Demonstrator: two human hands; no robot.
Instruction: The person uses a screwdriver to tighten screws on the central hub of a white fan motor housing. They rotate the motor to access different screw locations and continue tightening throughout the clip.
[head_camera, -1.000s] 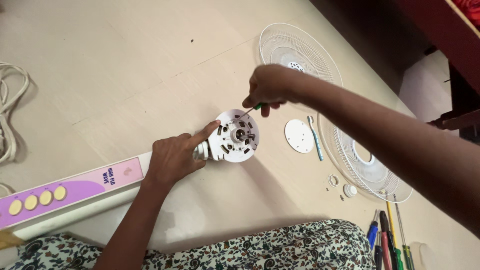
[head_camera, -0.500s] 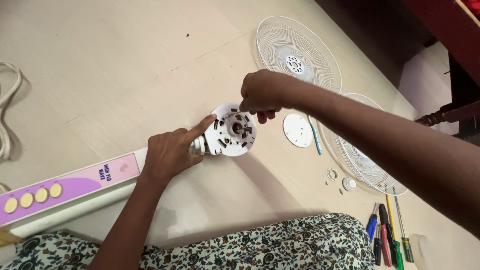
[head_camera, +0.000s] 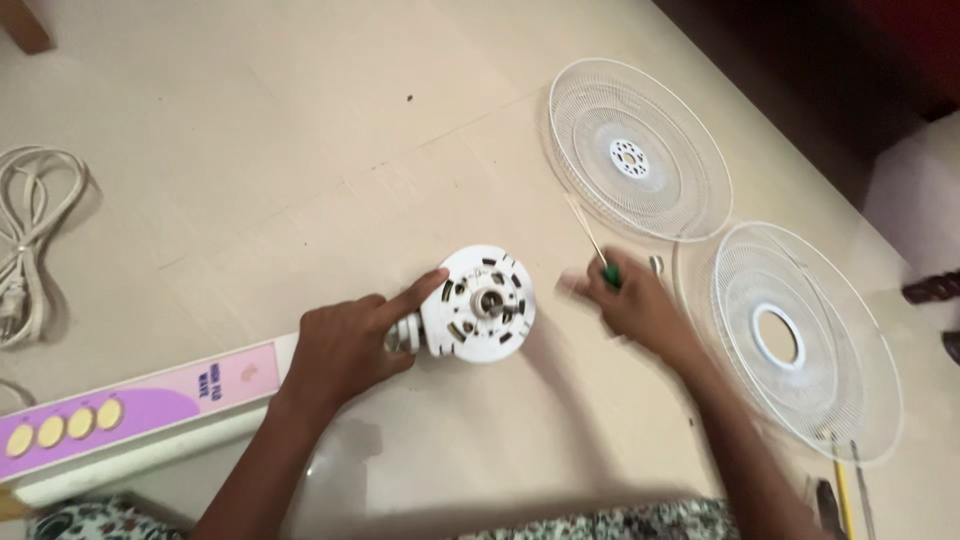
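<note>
A white round fan motor housing (head_camera: 480, 305) lies on the beige floor at the end of a white and pink fan stand (head_camera: 130, 410). My left hand (head_camera: 345, 345) grips the neck behind the housing, index finger stretched along its rim. My right hand (head_camera: 635, 305), blurred by motion, sits to the right of the housing and holds a green-handled screwdriver (head_camera: 595, 250) with its thin shaft pointing up and away.
Two white wire fan grilles lie on the floor, one at the back (head_camera: 640, 150) and one at the right (head_camera: 800, 335). A coiled white cable (head_camera: 30, 245) lies at the left. Several hand tools (head_camera: 840, 495) rest at the lower right. Patterned clothing (head_camera: 620, 520) fills the bottom edge.
My right hand has left the top of the motor housing and moved right and down with the screwdriver. The left hand keeps its hold. The view has shifted.
</note>
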